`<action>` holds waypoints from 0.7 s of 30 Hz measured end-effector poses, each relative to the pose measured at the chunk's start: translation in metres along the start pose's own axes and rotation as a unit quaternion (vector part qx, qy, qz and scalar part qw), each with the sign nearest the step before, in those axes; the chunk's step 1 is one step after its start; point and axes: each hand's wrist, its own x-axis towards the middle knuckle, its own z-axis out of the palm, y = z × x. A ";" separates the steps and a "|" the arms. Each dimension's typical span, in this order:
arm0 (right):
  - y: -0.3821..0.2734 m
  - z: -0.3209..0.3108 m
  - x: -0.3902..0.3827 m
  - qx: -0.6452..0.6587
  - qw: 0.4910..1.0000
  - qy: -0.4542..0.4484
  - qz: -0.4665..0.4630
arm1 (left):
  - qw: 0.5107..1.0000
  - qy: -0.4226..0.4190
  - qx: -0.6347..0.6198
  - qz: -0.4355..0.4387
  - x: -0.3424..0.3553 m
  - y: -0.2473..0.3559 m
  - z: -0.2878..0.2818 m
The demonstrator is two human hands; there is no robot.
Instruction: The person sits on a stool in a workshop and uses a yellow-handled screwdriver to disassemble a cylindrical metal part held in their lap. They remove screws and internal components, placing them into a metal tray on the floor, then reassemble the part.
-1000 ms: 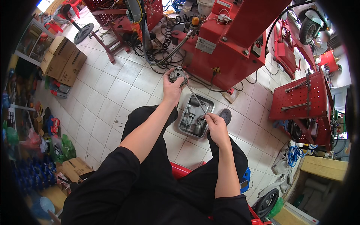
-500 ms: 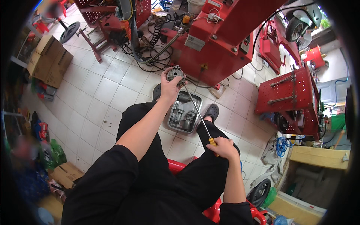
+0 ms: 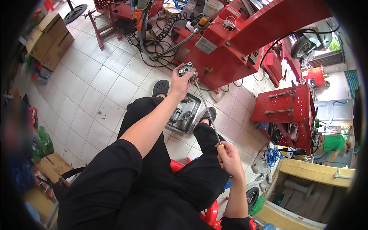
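Observation:
My left hand (image 3: 179, 83) is closed around a grey cast-metal machine part (image 3: 187, 70) with round holes, thumb across its face. In my right hand (image 3: 230, 158) is a long-shafted screwdriver (image 3: 209, 112); fingers wrap its yellow handle, mostly hidden by them. The shaft slants up and left, and its far end reaches the lower right edge of the metal part; whether it touches cannot be told. Below the held part, a metal tray (image 3: 180, 129) stands on the floor between my feet. Several greasy metal parts (image 3: 187, 116) lie in it.
A large red machine (image 3: 214, 57) stands ahead, with black hoses and cables (image 3: 153, 48) on the tiles beside it. To the right is a red perforated workbench (image 3: 281, 105). Cardboard boxes (image 3: 50, 42) are at far left. A yellow-edged cabinet (image 3: 306, 170) is at lower right.
My right hand has turned round the handle, and the fingers now cover more of it. The held metal part sits slightly farther right and up in view. The whole view has shifted.

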 end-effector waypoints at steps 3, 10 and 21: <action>-0.003 0.021 -0.009 -0.240 0.949 0.169 -0.112 | 1.000 -0.013 0.008 0.014 0.000 -0.001 -0.001; -0.002 0.023 -0.013 -0.245 0.953 0.177 -0.005 | 1.000 -0.006 0.000 -0.016 -0.005 0.001 0.007; -0.007 0.044 0.025 0.256 0.960 -0.105 0.039 | 0.997 -0.033 -0.001 -0.072 -0.008 0.004 0.011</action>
